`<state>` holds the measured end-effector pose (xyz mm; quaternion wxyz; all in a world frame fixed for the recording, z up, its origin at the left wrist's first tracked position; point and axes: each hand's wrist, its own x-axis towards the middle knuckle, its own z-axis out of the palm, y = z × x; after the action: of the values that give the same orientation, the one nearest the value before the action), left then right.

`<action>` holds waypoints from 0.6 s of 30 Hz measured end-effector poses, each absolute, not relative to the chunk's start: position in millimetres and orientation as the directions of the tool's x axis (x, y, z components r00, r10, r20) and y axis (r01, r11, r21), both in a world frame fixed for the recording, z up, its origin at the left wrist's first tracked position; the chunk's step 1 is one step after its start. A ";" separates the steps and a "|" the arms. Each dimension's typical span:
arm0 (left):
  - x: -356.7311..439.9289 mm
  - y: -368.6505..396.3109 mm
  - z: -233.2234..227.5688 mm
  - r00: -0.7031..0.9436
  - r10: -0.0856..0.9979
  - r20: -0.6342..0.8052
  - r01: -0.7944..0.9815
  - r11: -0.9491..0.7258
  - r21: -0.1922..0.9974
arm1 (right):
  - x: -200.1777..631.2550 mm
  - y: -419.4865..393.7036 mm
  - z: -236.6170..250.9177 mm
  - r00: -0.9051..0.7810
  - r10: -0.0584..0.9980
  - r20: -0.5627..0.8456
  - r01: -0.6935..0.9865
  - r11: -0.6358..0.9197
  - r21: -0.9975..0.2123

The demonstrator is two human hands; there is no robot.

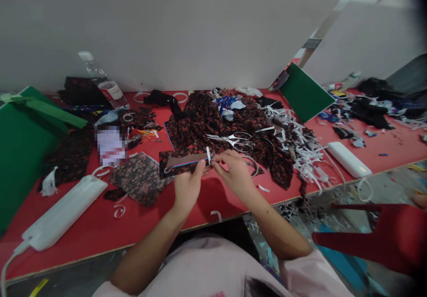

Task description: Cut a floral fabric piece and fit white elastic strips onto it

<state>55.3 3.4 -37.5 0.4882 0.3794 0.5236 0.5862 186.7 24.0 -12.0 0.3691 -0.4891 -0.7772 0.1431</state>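
My left hand (188, 185) is closed on a folded piece of dark floral fabric (170, 157), thumb on top. A plain brownish panel (183, 159) with a blue and red line along its edge lies over the floral cloth. Across the right end of the piece stands a short white strip (208, 153). My right hand (236, 172) pinches at that end, close to the strip; its fingertips hide exactly what they grip. Just behind the hands, silver scissors (228, 139) rest on a heap of the same floral fabric (200, 128).
White tape scraps (305, 150) pile up on the right. A white power strip (63, 212) lies left, another white box (348, 159) right. Green boards (305, 92) stand at both sides. A plastic bottle (111, 90) leans at the back left of the red table (143, 225).
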 end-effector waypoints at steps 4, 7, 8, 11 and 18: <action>55.7 3.8 -42.9 -0.257 0.965 -0.043 -0.136 0.008 0.991 | 184.4 23.9 -15.5 -0.232 0.865 0.445 0.699 0.466 -0.543; 55.4 3.6 -46.5 -0.264 0.964 -0.031 -0.102 0.004 0.995 | 182.3 24.5 -18.8 -0.232 0.865 0.445 0.708 0.464 -0.532; 55.2 3.6 -47.1 -0.267 0.963 -0.026 -0.095 0.001 0.996 | 181.8 24.7 -19.6 -0.232 0.864 0.446 0.708 0.465 -0.532; 55.0 3.5 -48.1 -0.281 0.960 -0.008 -0.052 -0.007 0.999 | 180.7 25.8 -21.1 -0.235 0.863 0.447 0.699 0.469 -0.539; 54.0 4.4 -51.1 -0.325 0.945 0.045 0.080 -0.020 0.997 | 180.4 28.6 -22.0 -0.242 0.870 0.429 0.682 0.467 -0.563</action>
<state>54.0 4.4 -51.1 0.3827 0.4372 0.5862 0.5646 180.4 28.6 -22.0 0.3600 -0.4996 -0.7770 0.1306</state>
